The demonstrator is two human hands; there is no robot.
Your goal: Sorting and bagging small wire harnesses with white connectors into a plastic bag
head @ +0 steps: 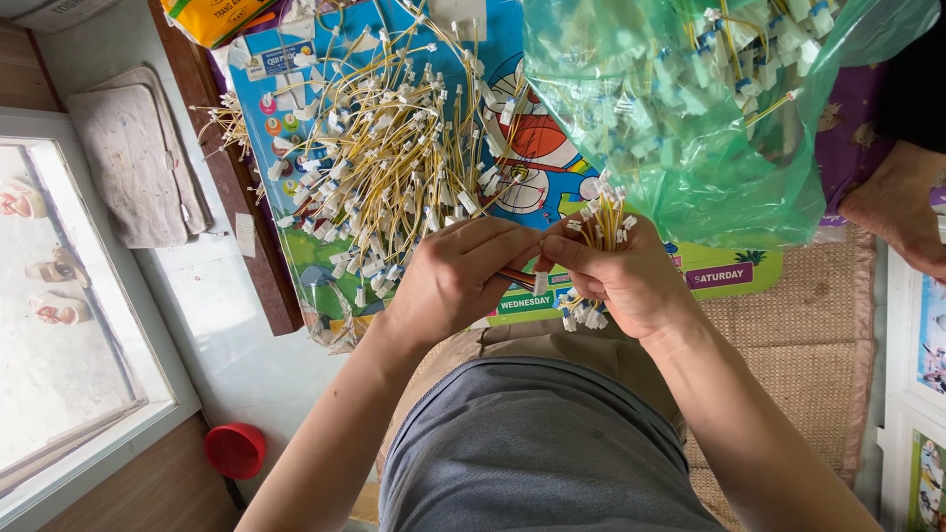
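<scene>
The person sits on the floor with both hands brought together in front of the chest. The right hand (631, 281) is closed around a bundle of short yellow wires with small white plastic connectors (596, 229); the wires stand up out of the fist, with more connectors poking out below it. The left hand (458, 276) is curled, its fingertips pinched narrow on a single wire end (540, 283) right against the right hand's thumb, so the two hands touch. Just beyond the hands, a big loose heap of the same yellow wires with white connectors (384, 167) sprawls over a bright blue plastic mat printed with a cartoon figure and coloured panels (552, 177). To the right of the heap, a translucent green plastic bag (680, 128) bulges with more of these wires, its lower edge hanging near the held bundle. A woven straw mat (798, 325) lies under the blue one. At the far right edge another person's hand (897, 212) rests near the bag, well apart from the working hands. On the left, a folded grey cloth (138, 158) lies on the pale tiled floor, and a small red round lid (235, 449) sits near the person's left elbow.
</scene>
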